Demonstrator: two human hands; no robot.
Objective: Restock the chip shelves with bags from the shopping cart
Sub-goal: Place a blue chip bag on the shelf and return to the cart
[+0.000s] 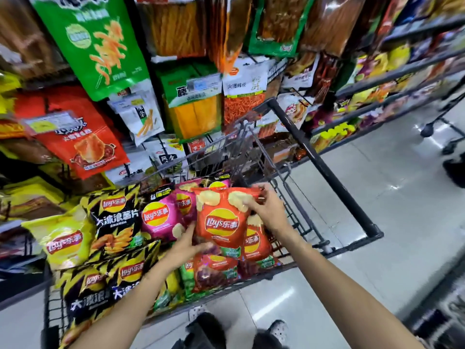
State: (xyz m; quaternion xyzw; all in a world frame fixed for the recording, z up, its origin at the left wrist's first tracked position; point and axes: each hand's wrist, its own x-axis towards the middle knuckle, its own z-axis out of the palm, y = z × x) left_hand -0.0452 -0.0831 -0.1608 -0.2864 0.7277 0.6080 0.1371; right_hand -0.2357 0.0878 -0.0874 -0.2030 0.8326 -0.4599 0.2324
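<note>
Snack packs hung on pegs (191, 102) just beyond the cart (324, 170), and chip shelves (402, 79) ran along the right of the aisle; the cart's black handle bar lay between the person and those shelves. A red bag (221, 220) was held above the cart's load, upright, its long axis running top to bottom, logo facing the camera. The left hand (187, 244) gripped its lower left edge, thumb curled over the front. The right hand (266, 207) pinched its upper right corner. In the cart lay three black bags (117, 217), two pink (161, 220), one yellow (66, 240), and at least two more red (256, 241).
</note>
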